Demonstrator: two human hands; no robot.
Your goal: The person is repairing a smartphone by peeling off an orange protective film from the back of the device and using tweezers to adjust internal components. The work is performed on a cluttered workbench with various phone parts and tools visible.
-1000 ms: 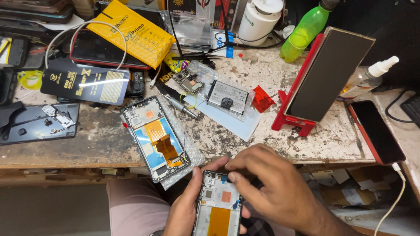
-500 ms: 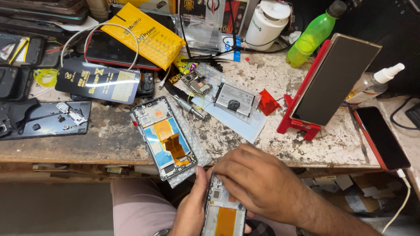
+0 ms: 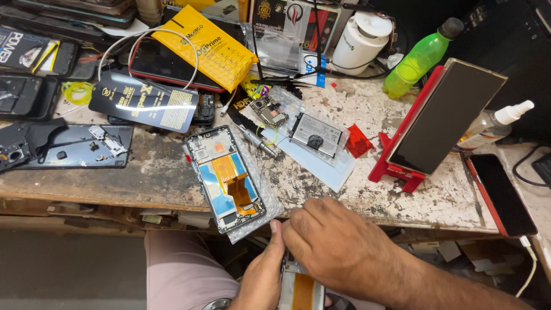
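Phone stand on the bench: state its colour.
Red; the stand props a dark phone, shown in the head view.

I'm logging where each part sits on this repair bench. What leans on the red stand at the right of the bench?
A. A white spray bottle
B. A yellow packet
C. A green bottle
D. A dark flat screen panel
D: the dark flat screen panel rests tilted against the red stand.

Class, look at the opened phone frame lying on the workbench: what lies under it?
Under the opened phone frame lies a bubble-wrap sheet, showing along its right and lower edges, on the workbench. Anything else beneath is covered.
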